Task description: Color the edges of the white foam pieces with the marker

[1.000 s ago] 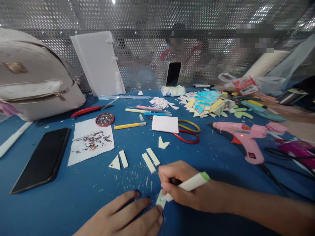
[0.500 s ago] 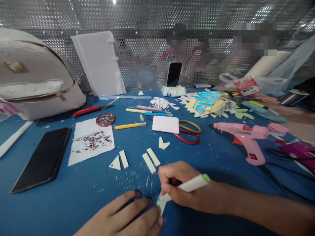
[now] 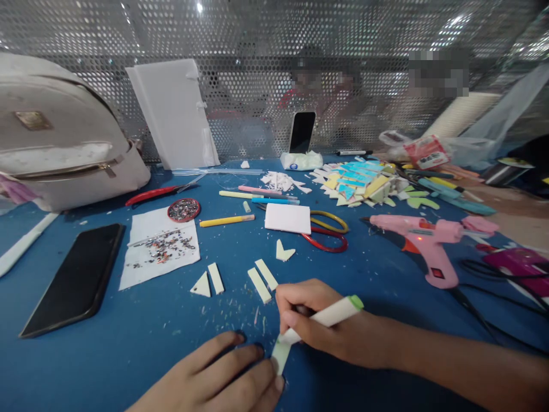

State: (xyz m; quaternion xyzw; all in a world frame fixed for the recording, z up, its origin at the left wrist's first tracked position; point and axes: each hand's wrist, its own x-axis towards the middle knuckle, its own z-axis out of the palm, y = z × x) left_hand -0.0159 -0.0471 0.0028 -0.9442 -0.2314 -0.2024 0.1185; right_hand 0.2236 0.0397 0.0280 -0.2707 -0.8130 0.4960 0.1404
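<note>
My right hand (image 3: 317,320) is closed around a white marker with a green end (image 3: 338,316). The marker's lower end meets a small pale green strip (image 3: 281,355) on the blue table. My left hand (image 3: 231,375) lies low on the table with its fingers bent. Its thumb and forefinger grip the strip's lower end. Just beyond my hands lie two pale cut strips (image 3: 259,285). Left of them are a pale triangle with a small hole (image 3: 201,285) and another short strip (image 3: 216,278). A V-shaped piece (image 3: 284,250) sits farther back.
A pink glue gun (image 3: 429,240) with its cable lies at right. Scissors (image 3: 328,240) are partly under a white block (image 3: 287,218). At left are a dark phone (image 3: 75,277), paper with glittery bits (image 3: 137,229) and a backpack (image 3: 64,137). Cut pieces (image 3: 364,180) are heaped at the back.
The marker and my right hand have shifted slightly up, showing more of the strip. My left hand stays in nearly the same place. The view has moved slightly.
</note>
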